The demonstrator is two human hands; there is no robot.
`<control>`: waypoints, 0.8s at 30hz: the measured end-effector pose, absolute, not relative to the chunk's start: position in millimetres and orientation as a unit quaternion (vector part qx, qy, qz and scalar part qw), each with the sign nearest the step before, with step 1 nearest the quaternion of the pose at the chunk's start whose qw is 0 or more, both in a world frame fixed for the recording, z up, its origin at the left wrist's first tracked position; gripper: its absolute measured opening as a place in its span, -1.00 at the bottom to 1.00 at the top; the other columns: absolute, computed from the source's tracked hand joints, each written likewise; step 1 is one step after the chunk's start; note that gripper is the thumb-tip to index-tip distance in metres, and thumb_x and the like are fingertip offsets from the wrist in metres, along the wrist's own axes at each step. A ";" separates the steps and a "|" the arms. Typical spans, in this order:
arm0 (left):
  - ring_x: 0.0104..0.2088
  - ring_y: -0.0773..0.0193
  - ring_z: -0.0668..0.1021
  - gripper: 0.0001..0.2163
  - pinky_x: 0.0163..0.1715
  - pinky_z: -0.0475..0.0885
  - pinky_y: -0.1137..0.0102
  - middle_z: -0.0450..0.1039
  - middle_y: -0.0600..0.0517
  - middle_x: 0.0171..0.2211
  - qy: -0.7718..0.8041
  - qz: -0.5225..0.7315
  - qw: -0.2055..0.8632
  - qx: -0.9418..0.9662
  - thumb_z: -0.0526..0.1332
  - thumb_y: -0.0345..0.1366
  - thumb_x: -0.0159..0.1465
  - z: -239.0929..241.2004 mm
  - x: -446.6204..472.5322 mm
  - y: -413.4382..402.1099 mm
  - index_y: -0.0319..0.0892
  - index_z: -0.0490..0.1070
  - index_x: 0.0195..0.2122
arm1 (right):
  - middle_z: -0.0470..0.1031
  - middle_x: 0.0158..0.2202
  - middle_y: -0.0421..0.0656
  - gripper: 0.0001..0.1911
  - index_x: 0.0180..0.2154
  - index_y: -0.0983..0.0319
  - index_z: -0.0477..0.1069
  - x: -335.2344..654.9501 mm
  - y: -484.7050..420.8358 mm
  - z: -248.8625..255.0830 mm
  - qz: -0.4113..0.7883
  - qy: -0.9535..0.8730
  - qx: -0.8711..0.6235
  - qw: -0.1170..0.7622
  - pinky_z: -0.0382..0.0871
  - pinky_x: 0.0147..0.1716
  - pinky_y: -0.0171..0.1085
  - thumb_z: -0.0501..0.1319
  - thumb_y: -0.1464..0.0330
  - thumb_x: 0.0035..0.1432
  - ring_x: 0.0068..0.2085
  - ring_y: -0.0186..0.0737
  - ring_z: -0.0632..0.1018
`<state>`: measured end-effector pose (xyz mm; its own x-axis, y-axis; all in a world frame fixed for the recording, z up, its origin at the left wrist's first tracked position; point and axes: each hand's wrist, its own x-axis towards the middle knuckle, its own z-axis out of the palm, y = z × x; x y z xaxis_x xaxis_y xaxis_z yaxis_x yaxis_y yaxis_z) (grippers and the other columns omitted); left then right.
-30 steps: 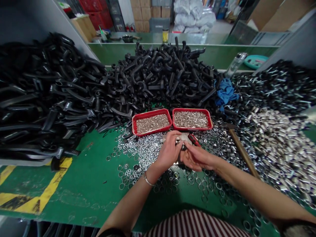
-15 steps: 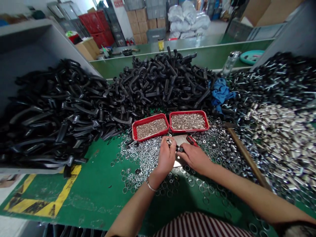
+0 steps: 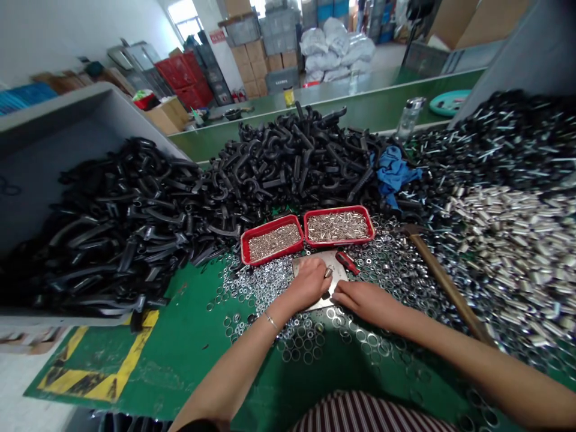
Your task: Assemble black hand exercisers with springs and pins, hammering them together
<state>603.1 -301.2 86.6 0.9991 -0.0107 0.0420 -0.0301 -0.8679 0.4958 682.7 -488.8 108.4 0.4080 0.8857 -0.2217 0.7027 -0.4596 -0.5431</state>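
Note:
Over a metal plate [image 3: 338, 275], my left hand [image 3: 309, 282] is closed around a small part with a shiny metal sleeve [image 3: 328, 272]; a dark end shows below the fingers. My right hand [image 3: 362, 300] sits just right of it, its fingertips pinched together at the plate's edge. Whatever they grip, if anything, is hidden. A red and black handled tool [image 3: 348, 263] lies at the plate's upper right corner. Behind stand two red trays, the left one [image 3: 243, 247] full of tiny metal pieces, the right one [image 3: 372, 227] of small pins.
Loose rings and nuts [image 3: 265, 288] surround the plate. A hammer [image 3: 443, 282] lies to the right, beside a heap of metal sleeves [image 3: 517, 246]. Black curved handles [image 3: 279, 156] are piled behind and left. A blue cloth [image 3: 393, 171] and glass bottle [image 3: 409, 119] are at the back.
My left hand has turned over, knuckles up, and lowered the part toward the plate. My right hand has drawn slightly away from the part. The head view has shifted a little.

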 end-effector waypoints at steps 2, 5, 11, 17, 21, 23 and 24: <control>-0.03 0.05 0.41 -0.76 0.01 0.31 0.13 0.38 -0.08 -0.08 -0.020 0.032 0.241 0.970 0.20 -0.13 0.36 94.2 615.7 -294.9 -0.15 0.41 -0.06 | 0.60 -0.26 -0.02 -0.64 -0.22 0.20 0.45 694.5 -509.1 111.2 0.251 -0.466 -0.816 0.232 0.33 -0.31 -0.21 0.01 0.13 0.41 -0.29 -0.07 0.58; -0.03 0.04 0.39 -0.82 0.01 0.27 0.14 0.42 -0.07 -0.09 0.007 0.088 0.202 0.975 0.16 -0.21 0.39 112.4 648.8 -281.1 -0.10 0.47 -0.06 | 0.58 -0.29 -0.08 -0.61 -0.25 0.17 0.44 721.0 -544.6 114.5 0.261 -0.439 -0.818 0.265 0.35 -0.29 -0.19 0.00 0.08 0.41 -0.31 -0.10 0.55; -0.11 -0.04 0.46 -0.84 -0.01 0.25 0.08 0.51 -0.22 -0.27 0.048 0.010 0.083 0.995 0.16 -0.51 0.25 123.2 720.1 -259.8 -0.26 0.52 -0.39 | 0.54 -0.24 -0.02 -0.60 -0.23 0.18 0.44 770.8 -601.7 103.5 0.130 -0.388 -0.885 0.222 0.39 -0.23 -0.13 -0.04 0.08 0.39 -0.24 -0.04 0.53; -0.15 0.04 0.53 -0.86 -0.02 0.30 0.13 0.56 -0.12 -0.27 0.061 0.043 0.143 0.987 0.16 -0.47 0.25 119.6 720.7 -259.0 -0.21 0.51 -0.37 | 0.42 -0.14 0.11 -0.62 -0.04 0.27 0.39 776.7 -627.6 88.8 -0.071 -0.361 -0.929 0.046 0.38 -0.15 -0.04 0.01 0.15 0.35 -0.11 0.11 0.47; -0.22 0.20 0.55 -0.89 -0.13 0.38 0.31 0.57 0.00 -0.28 0.087 0.139 0.342 0.925 0.17 -0.41 0.29 126.5 702.8 -259.8 -0.17 0.49 -0.31 | 0.42 -0.17 0.13 -0.64 0.03 0.30 0.34 783.8 -623.8 87.8 -0.089 -0.325 -0.941 -0.026 0.38 -0.21 -0.05 0.03 0.23 0.32 -0.15 0.13 0.46; -0.26 0.24 0.56 -0.91 -0.18 0.41 0.35 0.57 0.01 -0.28 0.104 0.137 0.422 0.890 0.18 -0.36 0.31 125.1 682.3 -263.4 -0.17 0.49 -0.28 | 0.45 -0.23 0.13 -0.67 0.00 0.31 0.33 793.1 -621.4 88.5 -0.068 -0.326 -0.942 -0.042 0.35 -0.23 -0.07 0.07 0.27 0.29 -0.20 0.12 0.47; -0.28 0.25 0.56 -0.91 -0.21 0.41 0.36 0.57 0.02 -0.29 0.115 0.118 0.454 0.876 0.20 -0.33 0.31 122.1 669.1 -265.8 -0.16 0.49 -0.27 | 0.46 -0.25 0.12 -0.70 -0.03 0.32 0.34 798.3 -620.4 89.3 -0.052 -0.328 -0.942 -0.045 0.34 -0.24 -0.07 0.09 0.28 0.27 -0.22 0.11 0.47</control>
